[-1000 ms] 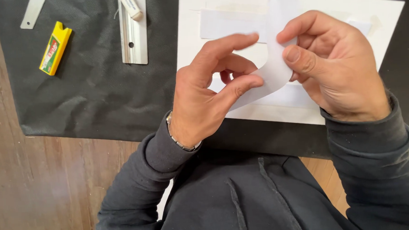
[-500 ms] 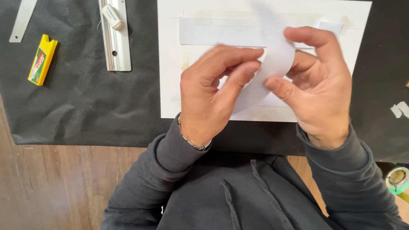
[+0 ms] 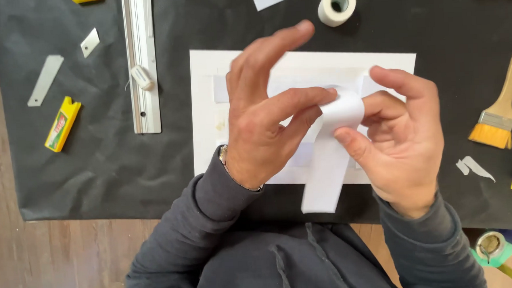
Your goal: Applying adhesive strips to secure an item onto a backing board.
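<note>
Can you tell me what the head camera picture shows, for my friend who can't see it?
Two hands, the left hand and right hand, bend a white paper strip over a white board on a black mat. A metal ruler, tape roll and paintbrush lie nearby.

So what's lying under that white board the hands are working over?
The white board lies on a black sheet that covers the wooden table. What is directly beneath the board is hidden.
</note>
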